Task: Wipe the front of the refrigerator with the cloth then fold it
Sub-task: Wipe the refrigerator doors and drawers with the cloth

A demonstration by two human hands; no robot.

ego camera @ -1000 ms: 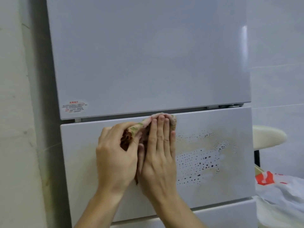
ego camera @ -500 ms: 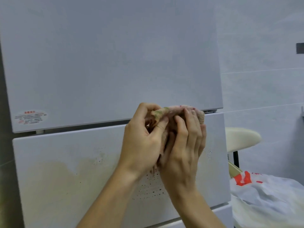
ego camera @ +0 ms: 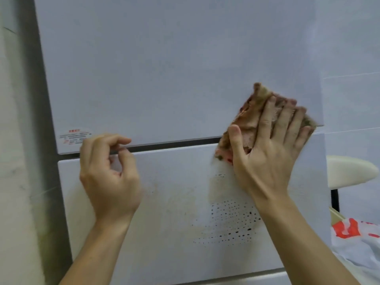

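One refrigerator [ego camera: 164,68] fills the view, its front split by one dark seam [ego camera: 174,144]; above the seam is one large upper door, below it one drawer front [ego camera: 174,262], and a sliver of a third panel shows at the bottom. Two hands are up; the right hand [ego camera: 269,153] lies across the right end of the seam, fingers spread flat and apart, pressing the one cloth [ego camera: 250,118] against the front; the left hand [ego camera: 109,177] hangs just below the left part of the seam, fingers loosely curled, holding nothing. The cloth is crumpled and straddles the seam, its longer run slanting up onto the upper door, one corner poking out past the fingertips. One patch of dark spots [ego camera: 228,225] and a yellowish smear sit well below the seam, directly under the cloth and a little left; the right hand is much the nearer, so the next stroke probably goes downward. One sticker [ego camera: 75,136] sits just above the seam's left end.
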